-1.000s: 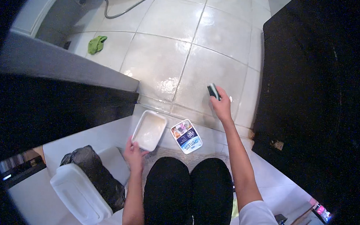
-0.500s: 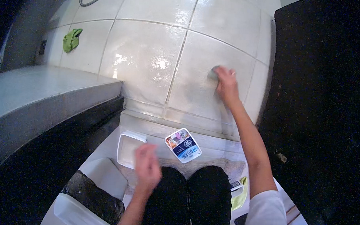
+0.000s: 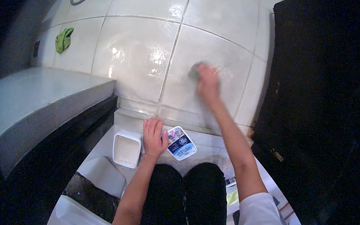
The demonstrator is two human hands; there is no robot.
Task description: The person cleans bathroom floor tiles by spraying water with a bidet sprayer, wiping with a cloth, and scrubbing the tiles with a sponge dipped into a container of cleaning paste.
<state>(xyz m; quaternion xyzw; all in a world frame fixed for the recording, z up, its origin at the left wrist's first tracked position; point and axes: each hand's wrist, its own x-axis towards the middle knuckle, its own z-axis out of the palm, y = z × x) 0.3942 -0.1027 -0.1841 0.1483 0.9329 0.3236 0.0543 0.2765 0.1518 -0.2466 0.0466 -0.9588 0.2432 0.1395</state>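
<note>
My right hand point(image 3: 208, 83), blurred by motion, is closed on a grey-green scrubbing pad point(image 3: 195, 71) pressed to a wet white tile point(image 3: 202, 46). My left hand point(image 3: 153, 137) lies flat on the step's edge with its fingers stretched out, holding nothing. To its left stands an uncovered white plastic tub point(image 3: 126, 151) with pale contents. Just right of the thumb lies a printed lid point(image 3: 181, 143) marked "SPOTLESS".
A crumpled green cloth point(image 3: 64, 40) lies on the tiles at the far left, and a grey hose point(image 3: 84, 1) curves near the top. A raised tiled ledge point(image 3: 69, 104) borders the left side. A dark panel point(image 3: 315, 97) stands along the right.
My left hand has come down from beside the tub onto the step edge, fingers extended. My right hand has slid the scrubbing pad leftward over the tile; the view has shifted slightly.
</note>
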